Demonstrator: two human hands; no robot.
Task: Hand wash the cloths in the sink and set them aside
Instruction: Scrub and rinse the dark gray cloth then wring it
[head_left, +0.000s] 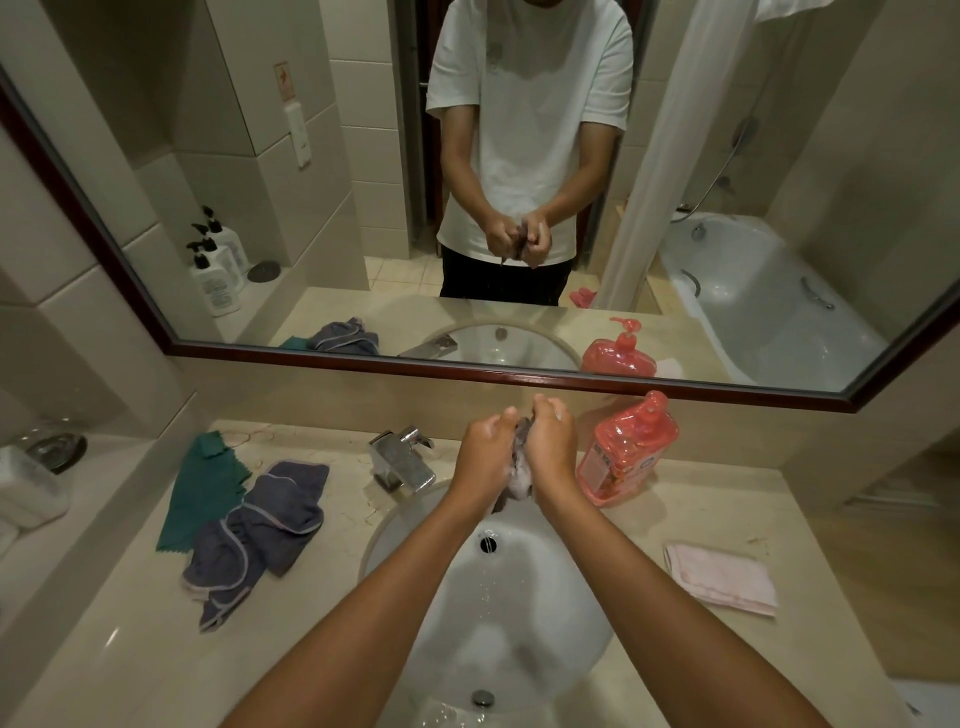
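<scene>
Over the far side of the white sink (415, 530), my left hand (483, 447) and my right hand (553, 444) grip one small grey cloth (519, 467) between them. The cloth is bunched and covered in white suds, and most of it is hidden by my fingers. Left of the sink, a dark purple-grey cloth (260, 535) with pale trim lies crumpled on the counter. Partly under it lies a flat green cloth (200, 488). On the counter to the right of the sink lies a folded pink cloth (722, 577).
A chrome tap (402, 460) stands behind the sink at the left of my hands. A red pump bottle of soap (623, 452) stands behind the sink at the right. A wide mirror (519, 208) fills the wall. The drain (483, 697) sits near the sink's front.
</scene>
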